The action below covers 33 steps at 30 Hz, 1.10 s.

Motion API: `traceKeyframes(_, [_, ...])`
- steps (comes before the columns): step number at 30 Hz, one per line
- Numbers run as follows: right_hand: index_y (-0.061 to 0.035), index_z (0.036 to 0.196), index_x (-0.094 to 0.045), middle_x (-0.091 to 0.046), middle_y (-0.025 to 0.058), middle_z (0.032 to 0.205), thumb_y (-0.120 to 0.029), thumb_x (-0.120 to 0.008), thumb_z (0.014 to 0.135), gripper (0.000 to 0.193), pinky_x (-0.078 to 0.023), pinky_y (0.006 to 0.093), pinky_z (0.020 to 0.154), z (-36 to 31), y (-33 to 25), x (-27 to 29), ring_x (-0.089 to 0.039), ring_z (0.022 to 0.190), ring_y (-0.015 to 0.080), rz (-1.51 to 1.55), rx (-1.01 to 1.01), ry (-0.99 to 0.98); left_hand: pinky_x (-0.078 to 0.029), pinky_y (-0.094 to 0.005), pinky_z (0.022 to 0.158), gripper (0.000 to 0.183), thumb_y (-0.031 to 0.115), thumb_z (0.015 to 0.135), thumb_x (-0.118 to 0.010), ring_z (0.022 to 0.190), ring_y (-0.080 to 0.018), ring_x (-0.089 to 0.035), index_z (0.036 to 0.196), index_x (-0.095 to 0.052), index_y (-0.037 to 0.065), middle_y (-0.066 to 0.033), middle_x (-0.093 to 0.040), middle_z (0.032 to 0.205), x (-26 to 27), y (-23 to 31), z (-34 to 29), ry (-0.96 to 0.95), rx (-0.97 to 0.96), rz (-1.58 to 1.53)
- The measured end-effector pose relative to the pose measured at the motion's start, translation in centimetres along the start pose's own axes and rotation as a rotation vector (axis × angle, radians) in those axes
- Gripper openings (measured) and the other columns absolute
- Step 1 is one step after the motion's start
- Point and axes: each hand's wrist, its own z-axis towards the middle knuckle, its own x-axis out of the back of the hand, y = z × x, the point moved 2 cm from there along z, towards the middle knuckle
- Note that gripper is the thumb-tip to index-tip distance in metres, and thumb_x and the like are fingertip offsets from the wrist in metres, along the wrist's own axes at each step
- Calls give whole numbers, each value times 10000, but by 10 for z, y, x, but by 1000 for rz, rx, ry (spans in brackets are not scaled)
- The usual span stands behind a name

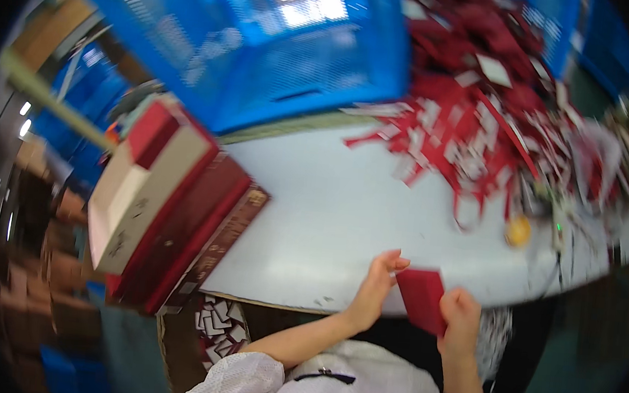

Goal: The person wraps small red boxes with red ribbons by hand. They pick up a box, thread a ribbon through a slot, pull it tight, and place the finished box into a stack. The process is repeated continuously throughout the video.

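Note:
My right hand (461, 319) grips a small flat dark-red rectangle (421, 299) by its right side, thumb across its face. The piece is tilted above the table's near edge; blur hides whether it is a pouch or a card. Close to its upper left corner is my left hand (375, 286), fingers bent and slightly apart. Nothing shows in that hand, and whether the fingertips touch the piece is unclear. Beyond both hands lies a heap of red straps and pieces with white parts (463, 127) on the white table (313, 211).
A large blue perforated crate (304, 106) stands at the far side. Red and cream boxes (177, 222) are stacked at the left. Below the near edge, a carton (174, 345) holds red-and-white pieces (222, 327). A yellow round thing (518, 231) and cables (560, 252) lie at right.

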Motion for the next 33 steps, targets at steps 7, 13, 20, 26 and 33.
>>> traceKeyframes(7, [-7, 694, -522, -464, 8, 516, -70, -533, 747, 83, -333, 190, 438, 3, -1, -54, -385, 472, 43, -585, 91, -659, -371, -234, 650, 196, 218, 807, -494, 685, -95, -438, 789, -496, 23, -25, -474, 700, 47, 51, -35, -321, 323, 491])
traceKeyframes(13, [19, 924, -491, -556, 43, 804, -54, -485, 788, 155, -396, 213, 681, 20, -7, -48, -495, 711, 91, -175, 105, -365, -344, -504, 845, 225, 217, 864, -380, 849, -283, -545, 754, -462, 40, -138, -566, 863, 115, 220, -58, -11, -582, 180])
traceKeyframes(20, [19, 848, -511, -561, 60, 766, -52, -499, 790, 93, -416, 201, 637, 10, 16, -35, -512, 681, 85, -244, -47, -408, -413, -299, 742, 239, 251, 873, -375, 807, -145, -518, 904, -489, 43, -68, -545, 902, 295, 394, -45, 780, -709, 245])
traceKeyframes(26, [18, 831, -516, -564, 62, 743, -63, -510, 791, 90, -420, 198, 627, 9, 10, -28, -519, 676, 87, -242, -1, -315, -418, -305, 688, 280, 336, 870, -349, 770, -122, -518, 926, -483, 97, -22, -543, 872, 332, 347, 2, 778, -207, 463])
traceKeyframes(33, [17, 817, -520, -564, 61, 737, -61, -513, 791, 83, -426, 195, 616, 7, 13, -26, -531, 676, 91, -236, -3, -272, -410, -278, 628, 312, 391, 870, -320, 631, -94, -457, 907, -473, 122, 9, -492, 769, 335, 330, 21, 704, -147, 491])
